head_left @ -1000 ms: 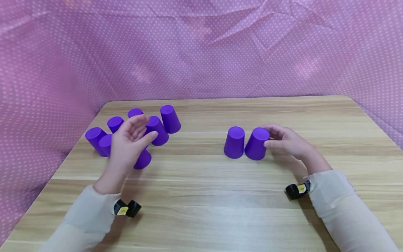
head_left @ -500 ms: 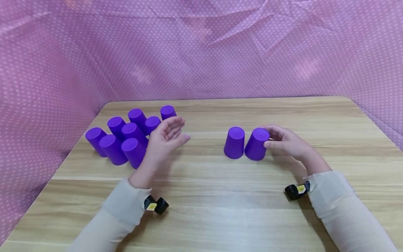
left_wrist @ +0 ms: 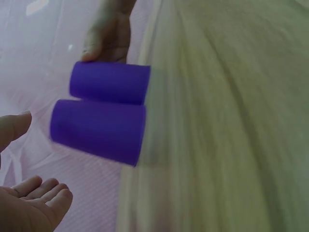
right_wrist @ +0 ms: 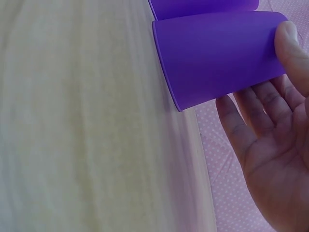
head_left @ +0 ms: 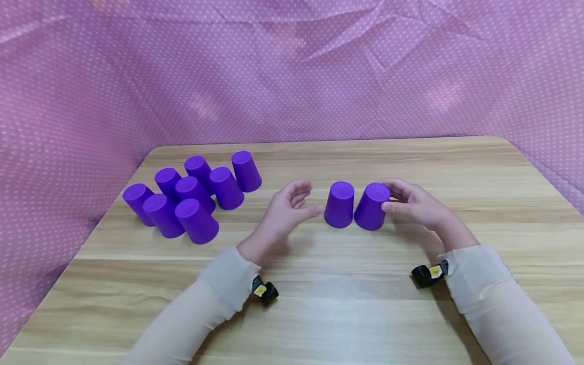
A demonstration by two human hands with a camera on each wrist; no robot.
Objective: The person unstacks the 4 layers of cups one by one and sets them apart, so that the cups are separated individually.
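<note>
Two upside-down purple cups stand side by side on the table in the head view, their bases close together. My right hand (head_left: 417, 205) holds the right cup (head_left: 372, 208) from its right side. In the right wrist view the thumb lies on the wall of this cup (right_wrist: 219, 58) near its top, with the fingers along the other side. My left hand (head_left: 285, 210) is just left of the left cup (head_left: 339, 205), thumb and fingers spread apart, with nothing in it. The left wrist view shows a gap between that hand (left_wrist: 36, 205) and the nearer cup (left_wrist: 99, 128).
Several more upside-down purple cups (head_left: 197, 223) stand in a group on the left side of the wooden table (head_left: 319, 314). A pink dotted cloth (head_left: 292, 76) hangs behind the table and at its sides.
My left hand has moved right, from over the cup group to beside the left cup of the pair. The right hand and both cups there have stayed in place.
</note>
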